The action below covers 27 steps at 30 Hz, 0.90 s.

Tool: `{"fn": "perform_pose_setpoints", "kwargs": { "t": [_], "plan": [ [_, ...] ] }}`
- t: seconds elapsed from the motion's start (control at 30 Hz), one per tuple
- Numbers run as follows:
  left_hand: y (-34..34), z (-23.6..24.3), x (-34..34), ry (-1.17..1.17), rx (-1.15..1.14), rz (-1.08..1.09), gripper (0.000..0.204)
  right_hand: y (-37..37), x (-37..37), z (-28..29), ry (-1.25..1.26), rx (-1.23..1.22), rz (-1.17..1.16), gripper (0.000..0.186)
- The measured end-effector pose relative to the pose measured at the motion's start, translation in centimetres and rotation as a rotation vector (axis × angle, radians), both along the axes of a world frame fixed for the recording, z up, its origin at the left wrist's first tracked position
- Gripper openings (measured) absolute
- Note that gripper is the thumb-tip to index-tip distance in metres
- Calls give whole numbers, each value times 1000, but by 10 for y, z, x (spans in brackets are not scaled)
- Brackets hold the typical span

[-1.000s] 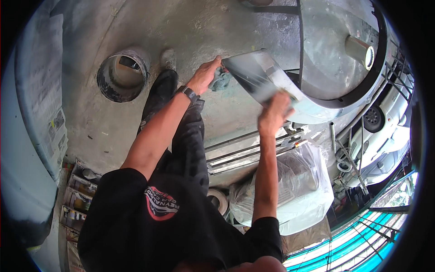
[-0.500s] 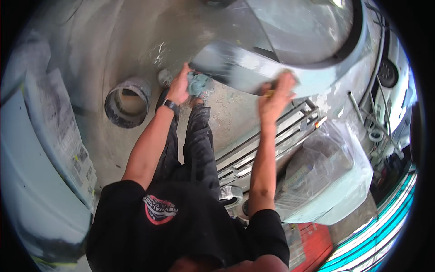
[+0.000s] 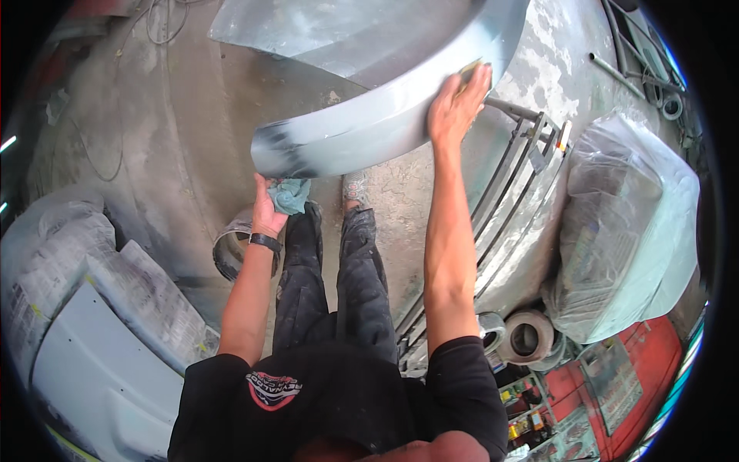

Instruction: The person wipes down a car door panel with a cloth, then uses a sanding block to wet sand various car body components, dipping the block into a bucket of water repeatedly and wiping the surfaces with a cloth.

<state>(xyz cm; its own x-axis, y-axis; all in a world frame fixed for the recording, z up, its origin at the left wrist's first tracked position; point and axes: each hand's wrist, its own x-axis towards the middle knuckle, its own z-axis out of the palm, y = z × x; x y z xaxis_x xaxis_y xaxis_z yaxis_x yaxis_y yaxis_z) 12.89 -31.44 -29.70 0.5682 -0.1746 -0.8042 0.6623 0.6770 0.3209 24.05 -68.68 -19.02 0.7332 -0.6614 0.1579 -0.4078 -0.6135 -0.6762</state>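
I see the grey curved car panel [image 3: 369, 123] above the concrete floor [image 3: 154, 154], its long axis running from lower left up to upper right. My right hand [image 3: 456, 104] presses flat a yellowish sanding pad [image 3: 467, 71] on its edge; my left hand [image 3: 265, 212] is closed around a blue cloth [image 3: 291, 195] under its lower end.

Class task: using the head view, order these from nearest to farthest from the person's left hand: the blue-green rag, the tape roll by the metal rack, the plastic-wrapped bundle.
1. Blue-green rag: gripped in the left hand.
2. Tape roll: lower right, beside the metal rack.
3. Plastic-wrapped bundle: far right.
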Motion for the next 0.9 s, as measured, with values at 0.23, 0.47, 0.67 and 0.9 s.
{"fn": "perform_pose_setpoints", "kwargs": {
  "t": [0.23, 0.47, 0.67, 0.9],
  "plan": [
    [8, 9, 5, 9, 3, 66, 67, 96, -73, 6, 327, -270, 690, 73],
    [5, -9, -4, 77, -60, 195, 62, 102, -41, 27, 393, -476, 574, 64],
    [-4, 8, 0, 106, -128, 229, 57, 215, -42, 34, 520, -475, 1044, 64],
    [-6, 9, -3, 100, -75, 223, 63, 267, -23, 23, 408, -536, 1299, 66]
  ]
}}
